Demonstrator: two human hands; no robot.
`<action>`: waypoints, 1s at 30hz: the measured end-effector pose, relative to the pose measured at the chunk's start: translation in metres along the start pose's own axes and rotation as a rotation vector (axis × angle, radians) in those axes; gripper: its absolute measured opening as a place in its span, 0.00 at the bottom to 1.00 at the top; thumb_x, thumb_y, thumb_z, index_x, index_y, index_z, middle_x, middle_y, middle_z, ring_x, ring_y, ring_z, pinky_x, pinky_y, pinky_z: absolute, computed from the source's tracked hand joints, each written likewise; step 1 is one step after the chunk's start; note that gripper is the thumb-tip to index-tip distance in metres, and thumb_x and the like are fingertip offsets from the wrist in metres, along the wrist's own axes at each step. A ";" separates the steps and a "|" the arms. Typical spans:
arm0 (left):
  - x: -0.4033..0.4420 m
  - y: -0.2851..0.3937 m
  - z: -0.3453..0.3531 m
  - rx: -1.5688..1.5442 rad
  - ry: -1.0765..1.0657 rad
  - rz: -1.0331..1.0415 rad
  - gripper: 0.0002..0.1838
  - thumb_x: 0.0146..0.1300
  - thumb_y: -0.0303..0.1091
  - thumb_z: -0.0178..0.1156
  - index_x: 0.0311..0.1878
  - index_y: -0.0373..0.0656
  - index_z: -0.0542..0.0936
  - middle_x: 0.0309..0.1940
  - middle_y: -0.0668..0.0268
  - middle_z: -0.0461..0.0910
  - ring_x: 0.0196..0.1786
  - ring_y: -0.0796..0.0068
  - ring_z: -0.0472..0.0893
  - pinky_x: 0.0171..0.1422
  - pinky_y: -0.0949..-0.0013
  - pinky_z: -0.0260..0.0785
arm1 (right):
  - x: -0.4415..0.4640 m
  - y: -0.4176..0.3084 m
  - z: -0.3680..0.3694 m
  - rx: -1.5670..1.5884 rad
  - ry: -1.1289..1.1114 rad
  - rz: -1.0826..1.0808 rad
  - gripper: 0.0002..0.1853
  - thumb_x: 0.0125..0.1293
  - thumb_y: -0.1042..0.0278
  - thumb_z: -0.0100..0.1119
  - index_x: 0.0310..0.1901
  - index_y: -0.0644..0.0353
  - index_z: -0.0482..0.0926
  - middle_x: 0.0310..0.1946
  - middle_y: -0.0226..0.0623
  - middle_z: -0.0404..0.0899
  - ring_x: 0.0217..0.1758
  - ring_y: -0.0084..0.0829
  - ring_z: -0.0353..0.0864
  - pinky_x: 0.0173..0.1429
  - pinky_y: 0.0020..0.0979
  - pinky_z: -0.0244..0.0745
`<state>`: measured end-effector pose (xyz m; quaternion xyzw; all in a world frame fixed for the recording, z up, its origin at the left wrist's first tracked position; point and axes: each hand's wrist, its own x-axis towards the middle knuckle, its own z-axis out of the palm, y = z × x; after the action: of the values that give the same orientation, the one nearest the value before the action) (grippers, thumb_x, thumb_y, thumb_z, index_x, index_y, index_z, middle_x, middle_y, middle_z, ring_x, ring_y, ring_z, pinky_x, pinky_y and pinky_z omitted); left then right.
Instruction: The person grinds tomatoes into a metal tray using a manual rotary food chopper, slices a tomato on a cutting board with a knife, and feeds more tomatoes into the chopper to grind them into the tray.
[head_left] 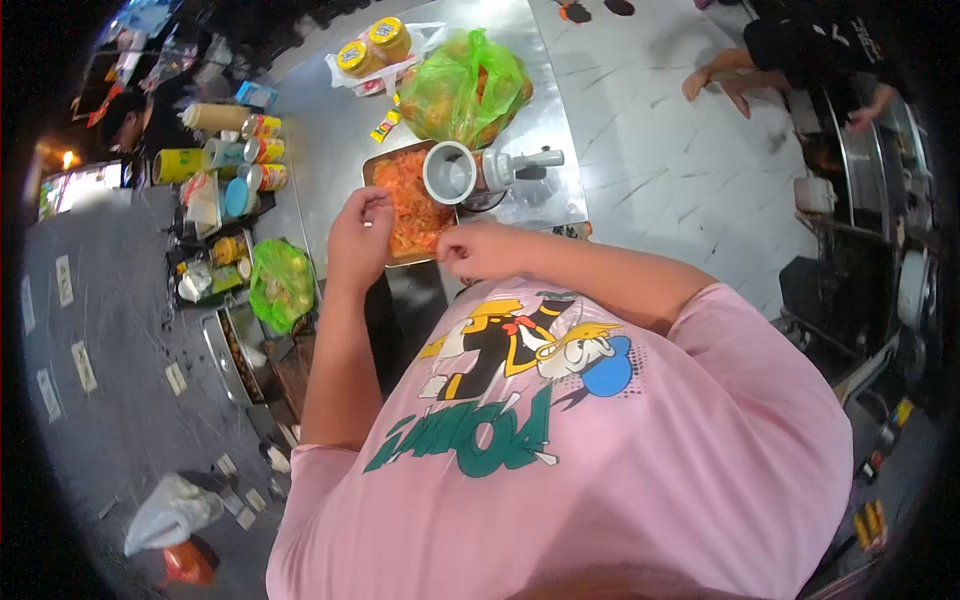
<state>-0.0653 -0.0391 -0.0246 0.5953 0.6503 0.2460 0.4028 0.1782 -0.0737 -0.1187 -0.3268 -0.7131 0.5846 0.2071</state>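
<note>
A rectangular metal tray full of chopped, wet red-orange tomato lies at the near edge of the steel table. My left hand is closed at the tray's left rim, its fingers curled over the side. At the near right corner, my right hand is closed against the rim, with its fingertips partly hidden. Just beyond my right hand stands a hand-cranked grinder with a grey round hopper. Its pale handle points right, and the hopper overlaps the tray's right side.
On the steel table are a green plastic bag of produce, two yellow-lidded jars and a yellow packet. Jars and bottles line the left. Another green bag sits lower left. Another person is at upper right.
</note>
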 end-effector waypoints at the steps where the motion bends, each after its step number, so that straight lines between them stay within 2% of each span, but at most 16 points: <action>1: -0.001 -0.006 0.003 -0.071 0.060 -0.062 0.15 0.80 0.32 0.67 0.64 0.37 0.84 0.53 0.64 0.88 0.48 0.75 0.86 0.55 0.69 0.81 | 0.005 -0.011 0.000 0.003 -0.018 -0.018 0.17 0.66 0.55 0.72 0.45 0.60 0.86 0.39 0.42 0.89 0.45 0.42 0.90 0.51 0.44 0.83; 3: -0.015 -0.003 0.002 -0.173 0.179 -0.139 0.15 0.80 0.33 0.68 0.64 0.38 0.84 0.52 0.64 0.88 0.49 0.75 0.86 0.54 0.68 0.81 | 0.018 -0.038 -0.001 -0.139 -0.031 -0.276 0.14 0.68 0.59 0.69 0.44 0.63 0.86 0.42 0.48 0.88 0.47 0.48 0.90 0.52 0.47 0.84; 7: -0.071 0.001 -0.016 -0.340 0.391 -0.256 0.14 0.80 0.34 0.69 0.63 0.40 0.84 0.51 0.65 0.88 0.48 0.75 0.87 0.51 0.69 0.81 | 0.055 -0.073 0.012 -0.372 -0.200 -0.292 0.11 0.71 0.65 0.65 0.46 0.64 0.88 0.46 0.53 0.87 0.51 0.51 0.90 0.56 0.47 0.85; 9: -0.096 -0.017 -0.029 -0.343 0.421 -0.272 0.14 0.80 0.33 0.68 0.63 0.39 0.83 0.51 0.65 0.87 0.48 0.75 0.87 0.51 0.70 0.81 | 0.059 -0.077 0.022 -0.357 0.044 -0.634 0.11 0.72 0.68 0.64 0.48 0.62 0.90 0.49 0.52 0.87 0.54 0.53 0.90 0.59 0.47 0.85; 10: -0.109 -0.024 -0.034 -0.357 0.448 -0.312 0.14 0.81 0.33 0.68 0.63 0.40 0.83 0.51 0.65 0.88 0.48 0.75 0.87 0.50 0.70 0.81 | 0.064 -0.074 0.023 -0.351 0.026 -0.655 0.11 0.72 0.68 0.64 0.48 0.62 0.90 0.49 0.52 0.87 0.54 0.53 0.90 0.59 0.47 0.85; 12: -0.133 -0.026 -0.037 -0.358 0.489 -0.394 0.14 0.82 0.32 0.66 0.65 0.40 0.83 0.51 0.65 0.88 0.47 0.76 0.87 0.49 0.71 0.80 | 0.069 -0.040 0.035 -0.696 -0.029 -0.159 0.12 0.71 0.68 0.65 0.52 0.60 0.89 0.50 0.50 0.86 0.59 0.53 0.87 0.65 0.51 0.83; 14: -0.155 -0.042 -0.037 -0.374 0.489 -0.419 0.13 0.81 0.31 0.67 0.64 0.41 0.84 0.50 0.66 0.88 0.47 0.76 0.87 0.49 0.71 0.80 | 0.080 0.001 0.052 -0.722 -0.029 -0.117 0.26 0.64 0.67 0.72 0.65 0.60 0.82 0.69 0.53 0.76 0.72 0.58 0.79 0.76 0.56 0.75; 16: -0.170 -0.048 -0.032 -0.336 0.457 -0.484 0.13 0.79 0.32 0.69 0.61 0.42 0.86 0.48 0.67 0.89 0.47 0.77 0.87 0.49 0.70 0.80 | 0.079 -0.027 0.039 -0.679 -0.194 -0.072 0.29 0.65 0.64 0.73 0.67 0.60 0.81 0.70 0.53 0.77 0.75 0.58 0.77 0.82 0.56 0.70; 17: -0.178 -0.057 -0.028 -0.349 0.504 -0.502 0.13 0.79 0.32 0.69 0.61 0.42 0.86 0.48 0.67 0.89 0.47 0.77 0.87 0.49 0.70 0.80 | 0.079 -0.029 0.037 -0.608 -0.193 -0.115 0.28 0.66 0.62 0.71 0.66 0.61 0.82 0.68 0.53 0.79 0.75 0.55 0.78 0.80 0.55 0.73; 19: -0.192 -0.089 -0.025 -0.147 0.247 -0.594 0.18 0.77 0.38 0.71 0.63 0.40 0.86 0.50 0.61 0.92 0.50 0.70 0.90 0.54 0.63 0.83 | 0.084 0.000 0.043 -0.596 -0.129 -0.188 0.28 0.69 0.60 0.69 0.69 0.60 0.83 0.68 0.51 0.80 0.76 0.53 0.78 0.79 0.52 0.75; 20: -0.199 -0.103 -0.023 -0.160 0.294 -0.608 0.18 0.77 0.38 0.71 0.63 0.40 0.86 0.50 0.61 0.92 0.50 0.70 0.90 0.54 0.63 0.83 | 0.088 -0.009 0.037 -0.584 -0.287 -0.046 0.29 0.70 0.58 0.69 0.70 0.60 0.83 0.67 0.53 0.82 0.77 0.54 0.79 0.79 0.52 0.75; 22: -0.210 -0.134 -0.026 0.100 -0.152 -0.540 0.26 0.76 0.46 0.72 0.67 0.37 0.85 0.59 0.55 0.91 0.58 0.60 0.90 0.64 0.58 0.82 | 0.079 -0.022 0.025 -0.451 -0.276 -0.043 0.26 0.71 0.60 0.68 0.67 0.61 0.83 0.61 0.53 0.85 0.68 0.54 0.85 0.74 0.50 0.80; 24: -0.216 -0.160 -0.032 0.116 -0.206 -0.559 0.28 0.75 0.48 0.72 0.68 0.36 0.85 0.62 0.52 0.91 0.62 0.56 0.90 0.68 0.56 0.81 | 0.063 -0.045 0.006 -0.321 -0.318 0.110 0.20 0.73 0.61 0.66 0.62 0.61 0.84 0.55 0.49 0.87 0.58 0.54 0.89 0.66 0.48 0.84; 27: -0.213 -0.192 -0.041 0.178 -0.318 -0.487 0.30 0.74 0.49 0.73 0.70 0.37 0.84 0.66 0.50 0.89 0.69 0.51 0.88 0.75 0.56 0.78 | 0.015 0.008 -0.010 -0.053 -0.233 0.312 0.14 0.72 0.65 0.65 0.55 0.60 0.84 0.48 0.46 0.87 0.50 0.52 0.90 0.58 0.46 0.85; 29: -0.209 -0.208 -0.054 0.120 -0.324 -0.523 0.29 0.74 0.48 0.73 0.69 0.38 0.85 0.66 0.51 0.89 0.69 0.55 0.88 0.75 0.58 0.78 | -0.051 0.070 -0.028 -0.076 -0.207 0.318 0.16 0.77 0.59 0.64 0.54 0.63 0.87 0.40 0.33 0.89 0.41 0.26 0.88 0.50 0.34 0.85; 30: -0.211 -0.222 -0.063 0.063 -0.313 -0.589 0.29 0.74 0.47 0.74 0.69 0.38 0.85 0.65 0.52 0.89 0.69 0.57 0.88 0.75 0.58 0.78 | -0.083 0.086 -0.024 0.058 -0.010 0.585 0.14 0.77 0.59 0.65 0.50 0.62 0.86 0.37 0.34 0.89 0.36 0.27 0.87 0.41 0.34 0.83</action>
<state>-0.2519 -0.2722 -0.1186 0.4247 0.7317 0.0045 0.5331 0.2720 -0.1069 -0.1893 -0.5096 -0.5725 0.6414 0.0355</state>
